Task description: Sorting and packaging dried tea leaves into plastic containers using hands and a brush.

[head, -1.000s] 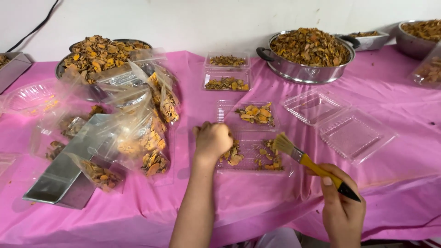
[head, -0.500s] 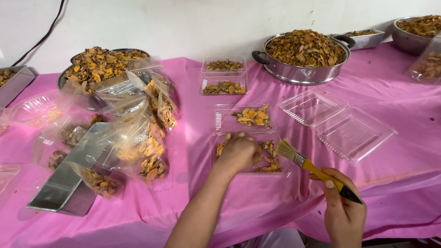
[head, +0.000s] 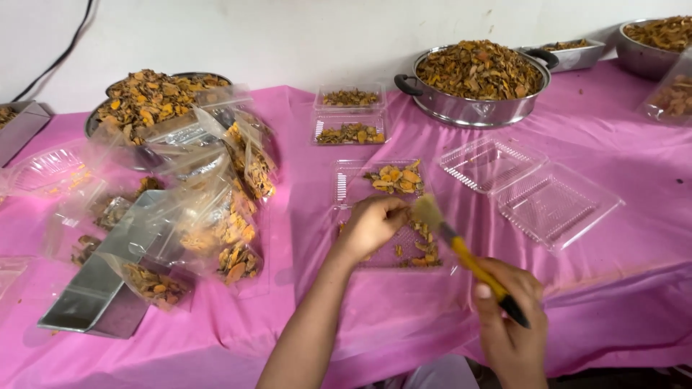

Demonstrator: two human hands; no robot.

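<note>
My left hand (head: 371,225) is closed on a dried orange slice over the near half of an open clear hinged box (head: 344,186). Loose dried slices (head: 422,252) lie in that near half and more slices (head: 395,178) in the far half. My right hand (head: 508,324) grips a yellow-handled paintbrush (head: 461,252) with a black end. Its pale bristles (head: 428,210) touch the slice at my left fingertips.
An empty open clear box (head: 555,209) lies to the right. Two filled clear boxes (head: 351,133) sit behind. Steel pans heaped with dried slices stand at the back (head: 472,108) and left (head: 137,155). Filled plastic bags (head: 238,238) and a steel scoop (head: 108,288) lie left on the pink cloth (head: 216,338).
My left hand has lifted a slice up from the box. My right hand has swung the brush left, so the bristles now meet the slice.
</note>
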